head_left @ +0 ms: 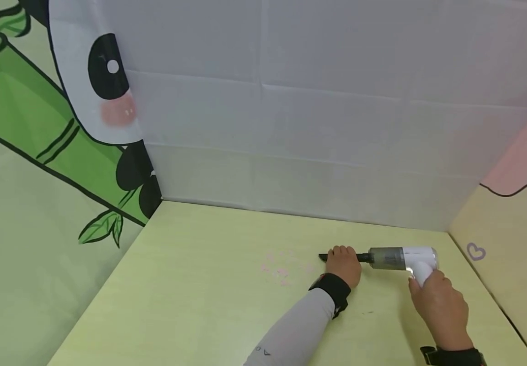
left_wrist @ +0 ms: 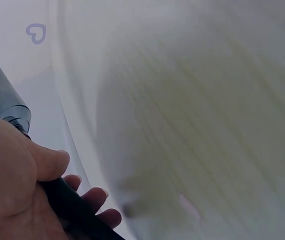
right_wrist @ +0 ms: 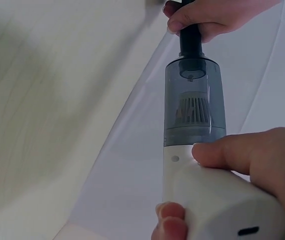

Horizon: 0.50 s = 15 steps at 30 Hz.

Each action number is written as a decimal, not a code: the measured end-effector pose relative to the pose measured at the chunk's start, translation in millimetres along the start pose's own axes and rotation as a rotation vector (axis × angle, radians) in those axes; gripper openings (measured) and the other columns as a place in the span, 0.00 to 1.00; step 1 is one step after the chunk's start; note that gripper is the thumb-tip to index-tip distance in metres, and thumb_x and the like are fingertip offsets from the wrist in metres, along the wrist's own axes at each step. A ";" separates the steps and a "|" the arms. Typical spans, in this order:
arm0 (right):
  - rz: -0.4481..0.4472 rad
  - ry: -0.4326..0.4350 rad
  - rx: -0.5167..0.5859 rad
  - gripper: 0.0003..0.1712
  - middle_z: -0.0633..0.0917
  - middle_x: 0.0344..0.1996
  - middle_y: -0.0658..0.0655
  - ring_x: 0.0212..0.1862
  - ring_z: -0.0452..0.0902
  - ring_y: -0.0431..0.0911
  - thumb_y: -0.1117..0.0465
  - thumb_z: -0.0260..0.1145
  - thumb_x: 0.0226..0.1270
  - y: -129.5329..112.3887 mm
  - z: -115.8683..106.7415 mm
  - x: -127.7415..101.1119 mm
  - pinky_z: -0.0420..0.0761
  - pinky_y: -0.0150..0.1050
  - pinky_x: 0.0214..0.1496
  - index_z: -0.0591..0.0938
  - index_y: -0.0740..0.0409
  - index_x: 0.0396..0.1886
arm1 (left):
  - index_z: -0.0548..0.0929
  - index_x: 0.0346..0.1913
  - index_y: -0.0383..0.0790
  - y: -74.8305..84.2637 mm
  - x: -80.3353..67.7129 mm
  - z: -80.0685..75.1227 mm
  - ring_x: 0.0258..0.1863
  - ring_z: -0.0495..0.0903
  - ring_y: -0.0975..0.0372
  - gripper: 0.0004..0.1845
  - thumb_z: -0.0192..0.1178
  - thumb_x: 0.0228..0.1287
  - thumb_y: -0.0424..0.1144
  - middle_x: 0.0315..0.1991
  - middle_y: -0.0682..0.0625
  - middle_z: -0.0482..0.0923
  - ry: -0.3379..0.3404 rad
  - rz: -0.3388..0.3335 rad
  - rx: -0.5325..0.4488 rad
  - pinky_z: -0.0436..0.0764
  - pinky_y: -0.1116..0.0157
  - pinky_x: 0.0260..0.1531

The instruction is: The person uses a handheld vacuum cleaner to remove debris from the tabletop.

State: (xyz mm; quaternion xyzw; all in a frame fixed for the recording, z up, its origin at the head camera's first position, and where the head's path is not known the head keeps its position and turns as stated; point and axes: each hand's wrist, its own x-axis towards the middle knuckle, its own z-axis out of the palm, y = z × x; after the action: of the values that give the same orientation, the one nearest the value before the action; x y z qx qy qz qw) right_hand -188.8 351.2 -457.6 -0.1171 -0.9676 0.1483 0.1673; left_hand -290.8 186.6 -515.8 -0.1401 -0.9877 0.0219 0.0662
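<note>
A white handheld vacuum cleaner [head_left: 421, 256] with a grey see-through dust cup [right_wrist: 195, 95] is held above the table, its black nozzle [head_left: 364, 257] pointing left. My right hand [head_left: 441, 305] grips the handle; in the right wrist view its thumb [right_wrist: 222, 150] lies on the body near a button. My left hand [head_left: 344, 265] curls round the nozzle, whose tip shows past the fingers. Up close in the left wrist view, the left hand [left_wrist: 17, 185] has thumb and fingers about the black tube. Small pink scraps [head_left: 282, 272] lie scattered on the table left of the tip.
The pale yellow-green table [head_left: 176, 295] meets a whitish back wall sheet [head_left: 290, 127] with a panda drawing. A green bamboo picture covers the left wall [head_left: 25, 203]. On the right wall [head_left: 510, 244] is a small purple heart. A small dark mark [head_left: 367, 312] lies near the left wrist.
</note>
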 end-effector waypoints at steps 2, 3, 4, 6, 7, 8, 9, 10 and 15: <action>-0.010 -0.003 -0.006 0.28 0.75 0.19 0.73 0.16 0.72 0.60 0.55 0.66 0.67 1.9 -2.3 -2.2 0.70 0.53 0.13 0.69 0.80 0.31 | 0.76 0.59 0.49 2.0 -2.8 -0.1 0.58 0.74 0.62 0.19 0.49 0.78 0.56 0.54 0.53 0.77 -0.005 -0.005 -0.010 0.72 0.66 0.63; -0.017 0.002 -0.007 0.28 0.75 0.19 0.72 0.16 0.72 0.60 0.55 0.67 0.66 2.9 -3.6 -3.4 0.69 0.53 0.12 0.69 0.80 0.30 | 0.76 0.59 0.49 3.3 -4.2 0.0 0.58 0.73 0.62 0.19 0.49 0.78 0.56 0.54 0.53 0.76 -0.009 -0.008 -0.014 0.72 0.66 0.63; -0.026 0.010 -0.010 0.28 0.75 0.18 0.72 0.15 0.72 0.60 0.55 0.67 0.66 3.9 -4.8 -4.1 0.69 0.53 0.12 0.69 0.80 0.30 | 0.76 0.59 0.48 4.4 -5.4 0.0 0.58 0.73 0.62 0.19 0.50 0.78 0.56 0.54 0.53 0.77 -0.009 -0.012 -0.024 0.72 0.66 0.63; -0.044 0.019 -0.009 0.27 0.75 0.17 0.71 0.15 0.71 0.59 0.56 0.67 0.65 5.5 -6.9 -5.2 0.69 0.53 0.12 0.69 0.79 0.29 | 0.76 0.59 0.48 6.4 -8.1 -1.4 0.59 0.73 0.62 0.19 0.49 0.78 0.56 0.54 0.53 0.76 -0.013 -0.023 -0.029 0.71 0.65 0.63; -0.048 0.017 -0.008 0.27 0.75 0.17 0.71 0.15 0.71 0.59 0.56 0.67 0.65 6.1 -7.8 -5.6 0.69 0.53 0.12 0.69 0.79 0.29 | 0.76 0.59 0.48 7.0 -9.7 -2.6 0.59 0.73 0.62 0.19 0.49 0.78 0.56 0.54 0.53 0.77 -0.016 -0.028 -0.028 0.71 0.65 0.63; -0.049 0.011 -0.005 0.27 0.75 0.18 0.71 0.15 0.71 0.60 0.55 0.67 0.66 6.6 -8.4 -5.9 0.69 0.54 0.12 0.69 0.79 0.29 | 0.76 0.60 0.48 7.4 -11.5 -3.9 0.59 0.73 0.61 0.19 0.49 0.78 0.56 0.55 0.53 0.77 -0.017 -0.034 -0.029 0.71 0.65 0.63; -0.044 -0.003 -0.003 0.28 0.75 0.18 0.71 0.15 0.72 0.60 0.55 0.67 0.66 7.1 -9.1 -6.2 0.69 0.54 0.12 0.69 0.79 0.29 | 0.76 0.60 0.48 7.8 -13.5 -5.4 0.59 0.73 0.61 0.19 0.49 0.78 0.55 0.55 0.53 0.77 -0.020 -0.038 -0.026 0.71 0.65 0.63; -0.039 -0.019 -0.001 0.28 0.75 0.19 0.71 0.16 0.72 0.60 0.55 0.67 0.67 7.6 -9.7 -6.6 0.70 0.54 0.13 0.69 0.79 0.30 | 0.76 0.59 0.48 7.8 -15.7 -7.6 0.59 0.73 0.61 0.19 0.49 0.78 0.55 0.54 0.53 0.77 -0.017 -0.038 -0.025 0.72 0.64 0.63; 0.003 -0.105 0.002 0.29 0.76 0.21 0.72 0.18 0.74 0.60 0.53 0.64 0.71 8.8 -13.7 -9.2 0.71 0.54 0.15 0.69 0.80 0.33 | 0.77 0.58 0.46 7.6 -22.8 -12.6 0.57 0.74 0.60 0.20 0.49 0.78 0.56 0.53 0.52 0.77 -0.010 -0.020 -0.006 0.73 0.62 0.62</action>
State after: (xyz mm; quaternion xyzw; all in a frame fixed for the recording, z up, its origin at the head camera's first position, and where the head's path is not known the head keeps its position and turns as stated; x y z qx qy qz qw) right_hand -173.9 360.3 -450.8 -0.1105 -0.9747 0.1556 0.1163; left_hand -265.3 187.8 -506.7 -0.1303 -0.9894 0.0191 0.0611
